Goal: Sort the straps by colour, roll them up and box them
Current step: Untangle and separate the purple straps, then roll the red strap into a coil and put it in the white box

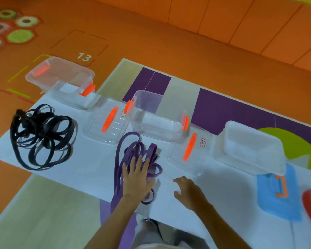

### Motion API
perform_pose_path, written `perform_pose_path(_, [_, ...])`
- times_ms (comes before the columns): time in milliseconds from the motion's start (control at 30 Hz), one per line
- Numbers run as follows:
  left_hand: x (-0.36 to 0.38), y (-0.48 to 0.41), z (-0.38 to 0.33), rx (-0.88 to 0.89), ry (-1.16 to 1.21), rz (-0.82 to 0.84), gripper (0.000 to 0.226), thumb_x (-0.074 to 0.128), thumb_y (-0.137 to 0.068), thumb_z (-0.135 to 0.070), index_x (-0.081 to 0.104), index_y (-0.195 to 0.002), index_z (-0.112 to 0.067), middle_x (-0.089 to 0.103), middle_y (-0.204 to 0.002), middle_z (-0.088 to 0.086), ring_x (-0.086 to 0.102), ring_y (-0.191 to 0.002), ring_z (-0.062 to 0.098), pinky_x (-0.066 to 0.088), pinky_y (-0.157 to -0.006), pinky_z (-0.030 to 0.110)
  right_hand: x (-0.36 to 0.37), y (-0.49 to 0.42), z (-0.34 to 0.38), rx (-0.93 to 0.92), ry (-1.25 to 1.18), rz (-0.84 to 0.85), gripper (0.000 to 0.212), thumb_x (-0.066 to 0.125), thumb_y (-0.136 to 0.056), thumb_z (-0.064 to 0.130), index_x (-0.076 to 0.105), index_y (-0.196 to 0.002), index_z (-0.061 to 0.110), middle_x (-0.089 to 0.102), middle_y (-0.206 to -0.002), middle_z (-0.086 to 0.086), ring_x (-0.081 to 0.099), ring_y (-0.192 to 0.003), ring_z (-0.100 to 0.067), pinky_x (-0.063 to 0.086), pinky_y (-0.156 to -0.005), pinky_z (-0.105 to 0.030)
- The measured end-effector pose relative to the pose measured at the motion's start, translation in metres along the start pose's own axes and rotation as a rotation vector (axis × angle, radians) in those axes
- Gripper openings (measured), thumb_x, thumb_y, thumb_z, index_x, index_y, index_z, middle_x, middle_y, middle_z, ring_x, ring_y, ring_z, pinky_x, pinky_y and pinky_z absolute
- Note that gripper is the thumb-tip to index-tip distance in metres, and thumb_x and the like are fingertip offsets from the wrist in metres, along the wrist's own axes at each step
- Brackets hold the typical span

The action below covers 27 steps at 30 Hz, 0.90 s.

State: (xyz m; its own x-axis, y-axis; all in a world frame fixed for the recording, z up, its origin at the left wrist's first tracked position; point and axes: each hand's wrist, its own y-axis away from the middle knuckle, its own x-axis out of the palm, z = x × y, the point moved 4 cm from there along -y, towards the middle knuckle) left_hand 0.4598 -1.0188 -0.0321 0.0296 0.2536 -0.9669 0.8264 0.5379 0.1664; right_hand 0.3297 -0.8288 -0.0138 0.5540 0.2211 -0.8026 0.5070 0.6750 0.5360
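White sheet spread over a patterned floor mat. At the sheet's left edge, a loose tangle of black straps. At the far left corner, a clear box with orange latches, open at the top. Just right of it, lying flat, a clear lid with an orange handle.

Near the middle of the near edge, a heap of purple straps, with long loops trailing back over that edge. On top of the heap, the left hand, palm down, fingers straight and spread, pressing flat and pinching nothing.

Beyond the heap, toward the far edge, a second clear box, open. At its right, a second lid lying flat.

In front of that lid, near the near edge, the right hand, apart from the purple heap, fingers loosely curled and holding nothing. Contact with the sheet: cannot tell.

Toward the right edge, a third box, cloudy white.
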Motion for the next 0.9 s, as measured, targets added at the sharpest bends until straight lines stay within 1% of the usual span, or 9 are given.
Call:
perform_pose_path(67, [-0.005, 0.003, -0.010, 0.027, -0.026, 0.011, 0.080, 0.072, -0.082, -0.062, 0.057, -0.147, -0.018, 0.056, -0.152, 0.013, 0.051, -0.141, 0.040, 0.039, -0.113, 0.068, -0.002, 0.012, -0.012, 0.014, -0.028, -0.030, 0.050, 0.056, -0.104, 0.040, 0.049, -0.151, 0.024, 0.050, -0.155, -0.001, 0.051, -0.139, -0.021, 0.042, -0.115, -0.031])
perform_pose_path(167, [-0.013, 0.010, -0.028, 0.043, -0.032, 0.030, 0.074, 0.086, -0.074, -0.048, 0.065, -0.139, -0.019, 0.057, -0.150, 0.015, 0.053, -0.140, 0.040, 0.043, -0.110, 0.068, -0.005, 0.032, -0.033, 0.057, -0.068, -0.057, 0.047, 0.054, -0.105, 0.039, 0.050, -0.149, 0.024, 0.054, -0.149, 0.000, 0.053, -0.135, -0.020, 0.045, -0.111, -0.033])
perform_pose_path(300, [-0.018, 0.024, -0.058, 0.072, -0.077, 0.086, 0.060, 0.085, -0.077, -0.040, 0.068, -0.131, -0.020, 0.059, -0.148, 0.014, 0.052, -0.141, 0.038, 0.042, -0.111, 0.065, -0.003, 0.064, -0.064, 0.122, -0.062, -0.103, 0.044, 0.053, -0.105, 0.040, 0.051, -0.147, 0.026, 0.058, -0.141, 0.003, 0.055, -0.130, -0.018, 0.047, -0.105, -0.032])
perform_pose_path(367, [-0.018, 0.032, -0.080, 0.098, -0.097, 0.118, 0.061, 0.088, -0.072, -0.039, 0.070, -0.127, -0.020, 0.064, -0.141, 0.012, 0.059, -0.133, 0.037, 0.050, -0.105, 0.062, -0.003, 0.082, -0.082, 0.160, -0.052, -0.134, 0.044, 0.052, -0.105, 0.040, 0.050, -0.147, 0.028, 0.056, -0.143, 0.006, 0.054, -0.131, -0.017, 0.045, -0.104, -0.031])
perform_pose_path(433, [-0.019, 0.040, -0.107, 0.132, -0.105, 0.135, 0.062, 0.091, -0.065, -0.038, 0.073, -0.122, -0.021, 0.069, -0.130, 0.010, 0.066, -0.123, 0.036, 0.057, -0.095, 0.057, -0.004, 0.101, -0.102, 0.195, -0.046, -0.169, 0.045, 0.049, -0.105, 0.042, 0.049, -0.148, 0.030, 0.055, -0.144, 0.007, 0.054, -0.132, -0.017, 0.043, -0.104, -0.031])
perform_pose_path(500, [-0.019, 0.051, -0.141, 0.190, -0.123, 0.119, 0.059, 0.092, -0.063, -0.037, 0.074, -0.118, -0.023, 0.072, -0.120, 0.006, 0.070, -0.114, 0.033, 0.060, -0.088, 0.052, -0.003, 0.124, -0.126, 0.231, -0.062, -0.192, 0.045, 0.047, -0.105, 0.044, 0.048, -0.148, 0.031, 0.054, -0.145, 0.007, 0.054, -0.131, -0.018, 0.042, -0.107, -0.032])
perform_pose_path(633, [-0.018, 0.079, -0.225, 0.344, -0.156, 0.074, 0.053, 0.093, -0.061, -0.038, 0.075, -0.109, -0.025, 0.073, -0.112, 0.004, 0.072, -0.105, 0.029, 0.060, -0.084, 0.049, 0.002, 0.180, -0.181, 0.281, -0.053, -0.261, 0.045, 0.044, -0.105, 0.045, 0.046, -0.149, 0.031, 0.053, -0.144, 0.007, 0.052, -0.131, -0.018, 0.042, -0.106, -0.035])
perform_pose_path(833, [-0.003, 0.135, -0.369, 0.511, -0.178, 0.077, 0.049, 0.091, -0.064, -0.042, 0.076, -0.109, -0.027, 0.074, -0.113, 0.002, 0.072, -0.105, 0.028, 0.060, -0.085, 0.047, 0.017, 0.285, -0.279, 0.369, -0.131, -0.361, 0.042, 0.050, -0.103, 0.041, 0.054, -0.142, 0.027, 0.060, -0.136, 0.003, 0.059, -0.123, -0.021, 0.046, -0.101, -0.038])
perform_pose_path(900, [0.003, 0.152, -0.412, 0.555, -0.167, 0.087, 0.049, 0.090, -0.065, -0.041, 0.075, -0.110, -0.027, 0.074, -0.113, 0.002, 0.072, -0.105, 0.027, 0.059, -0.085, 0.047, 0.022, 0.317, -0.312, 0.412, -0.142, -0.379, 0.042, 0.051, -0.103, 0.041, 0.054, -0.143, 0.027, 0.059, -0.137, 0.003, 0.059, -0.124, -0.022, 0.046, -0.102, -0.038])
